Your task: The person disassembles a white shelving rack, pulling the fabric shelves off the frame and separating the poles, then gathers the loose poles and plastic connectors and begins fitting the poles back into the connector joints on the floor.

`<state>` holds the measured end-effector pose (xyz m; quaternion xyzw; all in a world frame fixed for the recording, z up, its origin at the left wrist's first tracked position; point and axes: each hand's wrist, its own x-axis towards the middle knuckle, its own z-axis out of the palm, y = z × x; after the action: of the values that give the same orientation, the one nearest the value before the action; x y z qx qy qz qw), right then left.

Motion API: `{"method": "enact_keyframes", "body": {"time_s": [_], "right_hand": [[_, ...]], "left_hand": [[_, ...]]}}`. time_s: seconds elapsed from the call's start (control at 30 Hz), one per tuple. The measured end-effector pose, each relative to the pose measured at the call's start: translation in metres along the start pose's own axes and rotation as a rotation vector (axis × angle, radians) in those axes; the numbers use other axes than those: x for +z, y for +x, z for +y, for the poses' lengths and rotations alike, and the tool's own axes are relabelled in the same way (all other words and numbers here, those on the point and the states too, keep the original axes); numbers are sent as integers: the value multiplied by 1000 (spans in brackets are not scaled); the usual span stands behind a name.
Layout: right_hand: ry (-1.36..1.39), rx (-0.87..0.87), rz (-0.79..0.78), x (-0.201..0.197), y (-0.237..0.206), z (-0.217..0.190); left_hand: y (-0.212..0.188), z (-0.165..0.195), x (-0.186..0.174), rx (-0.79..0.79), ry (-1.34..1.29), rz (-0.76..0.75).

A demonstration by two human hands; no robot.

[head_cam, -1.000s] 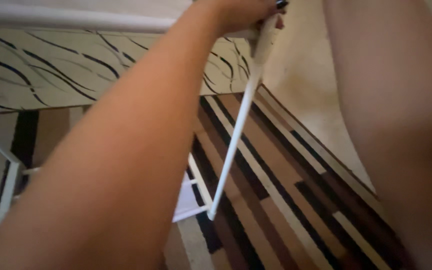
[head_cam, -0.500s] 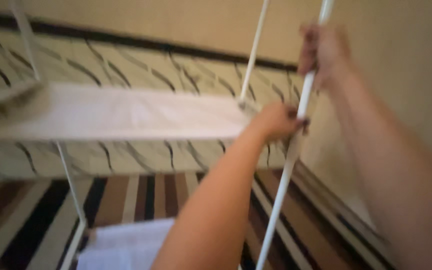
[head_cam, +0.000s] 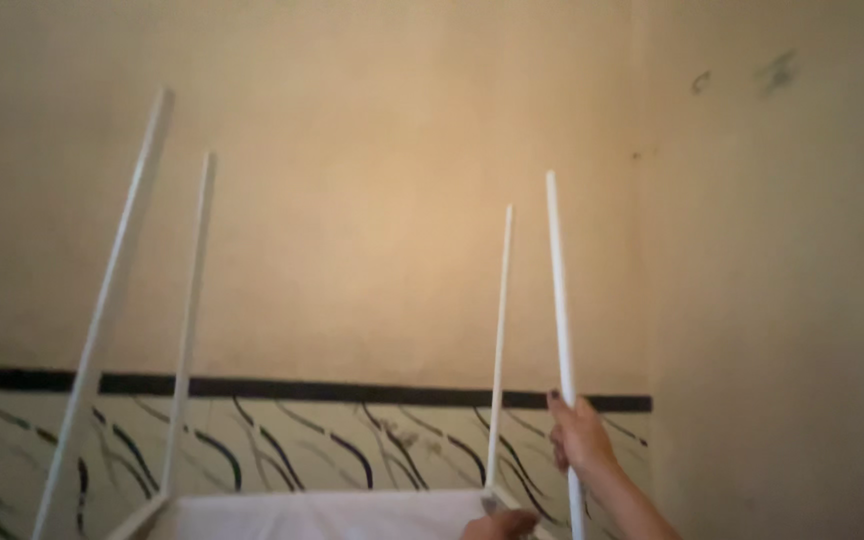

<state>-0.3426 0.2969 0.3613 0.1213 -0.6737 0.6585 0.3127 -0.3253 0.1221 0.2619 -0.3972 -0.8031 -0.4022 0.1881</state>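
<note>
Camera view is higher than half a second ago: the striped floor has gone out of sight, and mostly the beige wall (head_cam: 372,200) fills the picture, with the black band and the tiles with wavy black lines (head_cam: 282,450) low down. Both arms, which crossed the middle of the picture before, are now only at the bottom edge.

The right hand (head_cam: 580,438) is closed around the near-right white pole (head_cam: 558,300), the fingers wrapped about it low on its length, as it was earlier but lower on the pole. The left hand (head_cam: 500,524) shows only partly at the bottom edge, just beside the corner of the white shelf (head_cam: 322,512) where the far-right pole (head_cam: 500,340) meets it; whether it grips something I cannot tell.

The held pole stands almost upright, its long axis vertical, the free end pointing up and leaning slightly to the left. It is right of centre, near the room corner. Two more white poles (head_cam: 192,310) rise at the left, tilted to the right.
</note>
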Motion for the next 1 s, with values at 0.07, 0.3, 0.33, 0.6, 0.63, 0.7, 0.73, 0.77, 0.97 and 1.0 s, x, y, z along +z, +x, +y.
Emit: {"method": "enact_keyframes", "body": {"time_s": [0.07,0.3,0.33,0.6,0.63,0.7,0.73,0.77,0.97,1.0], "right_hand": [[-44,-3,-33,-1,5,3],[-597,-38,-129,-20,23,-3],[-598,-98,-229,-23,23,-8],[-869,-256,407,18,-10,-86],[-860,-335,466,28,-15,-91],[-855,-458,467,48,-17,-94],[-880,-474,425,54,-15,-93],[-894,-501,381,63,-6,-93],[-974,-507,11,113,35,-63],[-954,-476,-55,128,28,-51]], "left_hand": [[2,-3,-28,-21,41,0],[-42,8,-172,-13,210,192],[-51,9,-197,2,226,245],[-92,34,-311,-44,-151,502],[-91,34,-312,-70,-106,517],[-89,33,-311,-125,-15,551],[-87,33,-310,-85,23,546],[-88,36,-312,-43,71,551],[-162,41,-347,-206,226,651],[-183,43,-353,-234,200,623]]}}
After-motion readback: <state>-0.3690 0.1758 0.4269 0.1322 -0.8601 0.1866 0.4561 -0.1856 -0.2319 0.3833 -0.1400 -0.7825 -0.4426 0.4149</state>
